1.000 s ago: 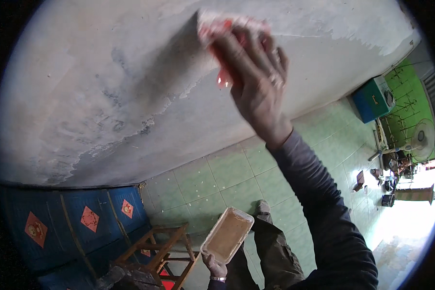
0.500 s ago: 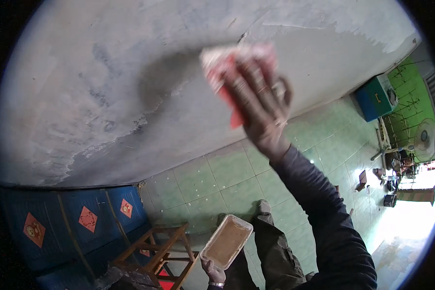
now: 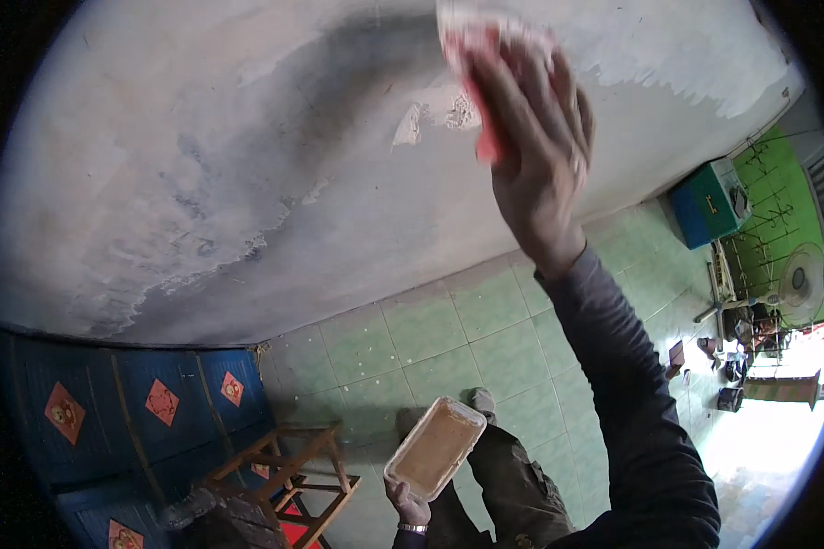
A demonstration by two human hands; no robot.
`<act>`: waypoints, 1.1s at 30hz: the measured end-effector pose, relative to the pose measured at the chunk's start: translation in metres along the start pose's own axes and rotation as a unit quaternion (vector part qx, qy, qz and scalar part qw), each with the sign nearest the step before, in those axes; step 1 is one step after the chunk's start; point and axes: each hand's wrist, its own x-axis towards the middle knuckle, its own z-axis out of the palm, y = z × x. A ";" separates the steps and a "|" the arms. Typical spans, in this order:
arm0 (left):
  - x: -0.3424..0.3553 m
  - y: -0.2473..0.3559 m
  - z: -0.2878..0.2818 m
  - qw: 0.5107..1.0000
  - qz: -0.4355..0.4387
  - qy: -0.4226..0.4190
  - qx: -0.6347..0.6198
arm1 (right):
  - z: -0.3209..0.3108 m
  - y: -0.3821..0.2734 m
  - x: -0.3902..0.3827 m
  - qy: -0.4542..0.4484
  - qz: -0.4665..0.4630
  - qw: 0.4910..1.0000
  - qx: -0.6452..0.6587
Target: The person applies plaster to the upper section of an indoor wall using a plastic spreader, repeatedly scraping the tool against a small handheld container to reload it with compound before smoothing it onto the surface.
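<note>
My right hand (image 3: 545, 151) is raised high against the grey wall (image 3: 357, 229), fingers spread over the back of a flat red putty spreader (image 3: 490, 123). White paste smears the spreader's upper edge, which is blurred by motion. Just below it, two rough patches of putty (image 3: 408, 125) stick to the wall. Down low, my left hand (image 3: 406, 503), with a metal watch band at its wrist, grips the near end of a shallow rectangular tray (image 3: 479, 419). The tray has a whitish rim and a light-brown inside.
A wooden stool frame (image 3: 339, 467) stands left of my legs, before blue panels (image 3: 64, 384) with red diamond papers. Green floor tiles (image 3: 430, 343), speckled white, run along the wall. A blue-green box (image 3: 705, 206), a fan (image 3: 799, 282) and small clutter lie at right.
My right hand has swept the spreader up and to the right along the wall. Two putty patches now show where it was. The tray has shifted slightly.
</note>
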 end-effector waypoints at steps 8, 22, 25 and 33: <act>-0.011 -0.028 0.021 0.998 -0.014 0.000 -0.056 | 0.047 -0.056 -0.078 -0.159 -0.006 0.987 0.018; 0.023 -0.005 -0.007 1.000 0.004 -0.030 0.007 | 0.039 0.036 -0.057 -0.024 -0.026 0.999 -0.024; 0.028 -0.002 0.004 0.999 0.005 -0.037 0.016 | 0.056 0.048 -0.133 -0.151 -0.039 0.987 -0.023; 0.012 -0.013 0.046 0.999 -0.012 -0.032 0.011 | -0.020 0.041 -0.006 -0.014 -0.046 0.999 -0.021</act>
